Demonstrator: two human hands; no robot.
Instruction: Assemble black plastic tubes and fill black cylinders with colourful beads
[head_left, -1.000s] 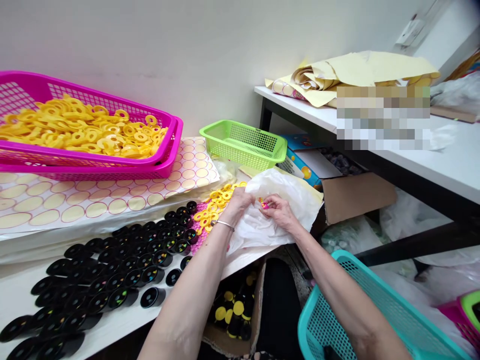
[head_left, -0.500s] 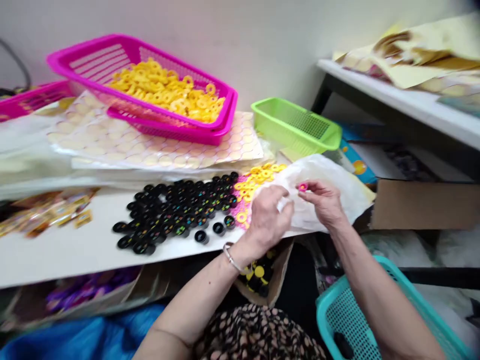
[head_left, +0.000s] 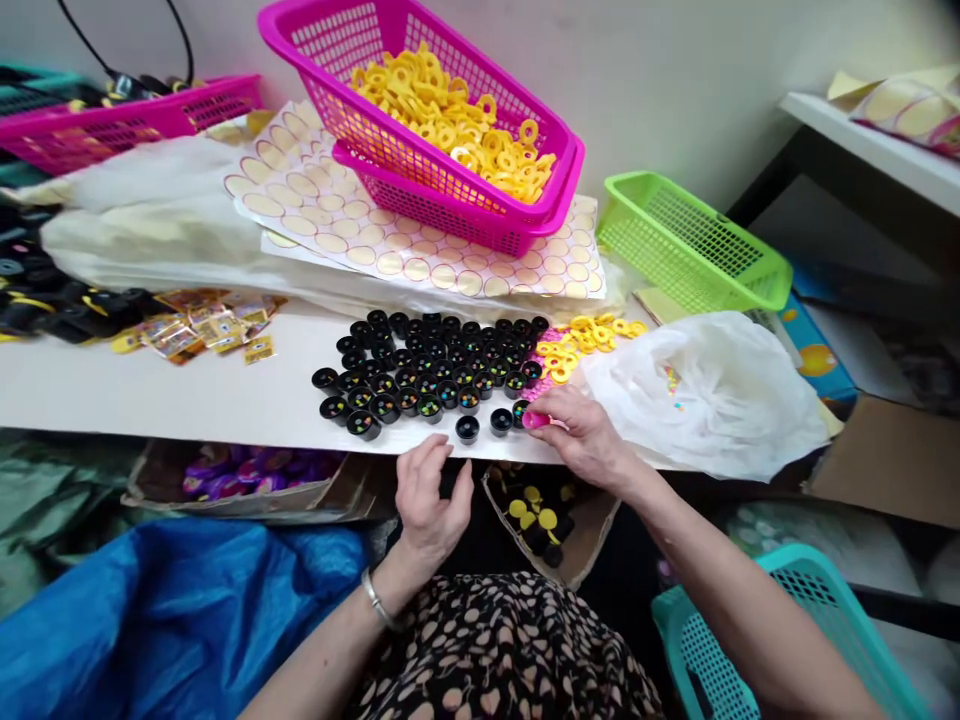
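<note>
Between the fingertips of my right hand [head_left: 581,435] is a small pink cup [head_left: 535,420], tilted beside a black cup [head_left: 520,412] with coloured bits in it. My left hand [head_left: 430,495] hangs at the table's front edge, fingers apart and holding nothing. Just beyond it stand two black cups, the nearer one [head_left: 467,429] with little colour showing inside. Several more black cups [head_left: 427,370] are packed in rows behind, many with bright bits at the bottom. Yellow rings [head_left: 559,358] and small pink pieces [head_left: 541,388] lie at the right end of the rows.
A white plastic bag [head_left: 697,400] with a few coloured bits lies right of my right hand. Behind are a pink basket [head_left: 555,215] of yellow rings and a green basket [head_left: 697,245]. Small packets [head_left: 210,325] lie left. A cardboard box [head_left: 592,545] sits below the table edge.
My right hand has moved left from over the white bag to the black cups, carrying the pink cup. My left hand has drawn back left to the table edge. The view has shifted.
</note>
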